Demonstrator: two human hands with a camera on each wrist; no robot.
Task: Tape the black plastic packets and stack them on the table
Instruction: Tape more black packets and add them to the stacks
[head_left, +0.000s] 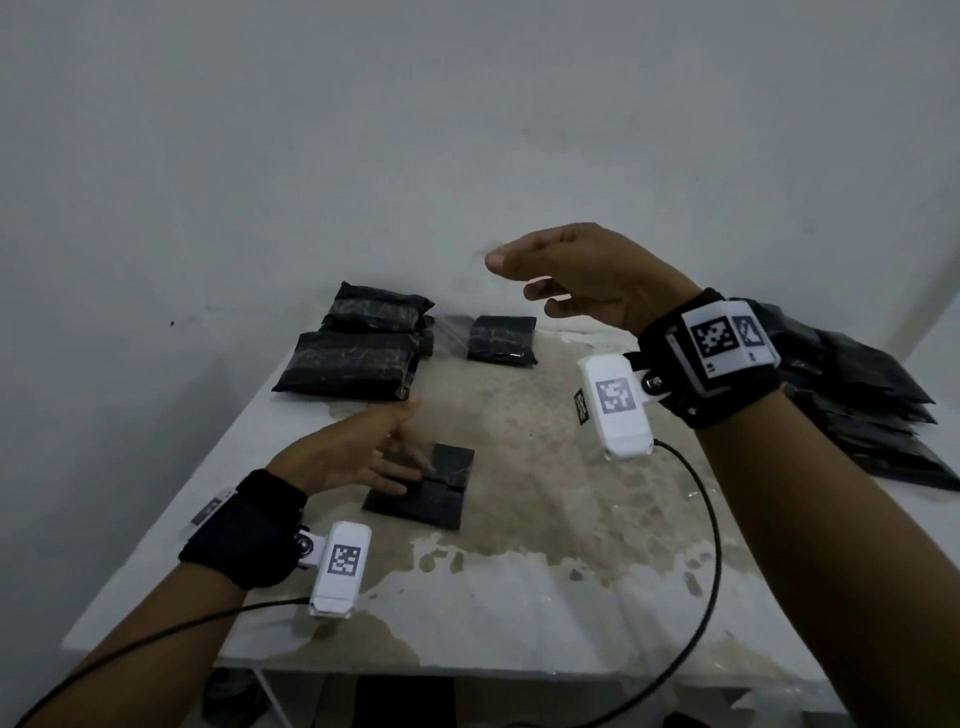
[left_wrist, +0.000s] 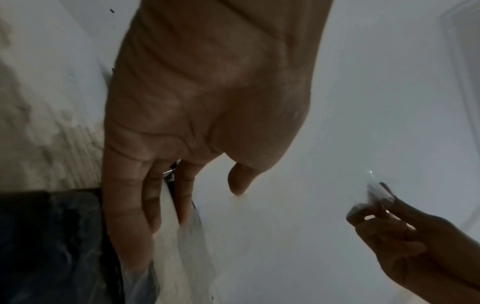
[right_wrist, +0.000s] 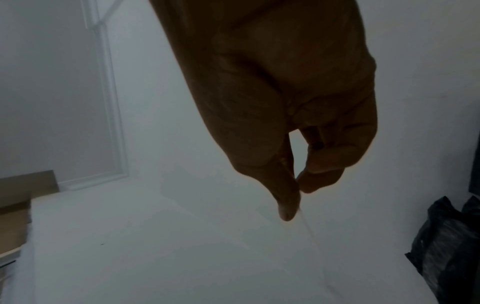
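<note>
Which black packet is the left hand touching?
The small folded packet nearest the camera, under the left hand; the other packets lie farther back, untouched.

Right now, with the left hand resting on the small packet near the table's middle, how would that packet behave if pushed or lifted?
The packet lies flat and low, so it should slide, not roll or tip. Its creased plastic looks soft, so it probably flexes when lifted. The left hand covers one edge with straight fingers, suggesting it is light.

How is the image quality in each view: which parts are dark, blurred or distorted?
Head view: dim light, wide-angle bending at the edges, the left hand slightly motion-blurred over the packet. Left wrist view: soft and smeared, packet very dark. Right wrist view: the right hand is an underexposed silhouette against the pale wall.
</note>
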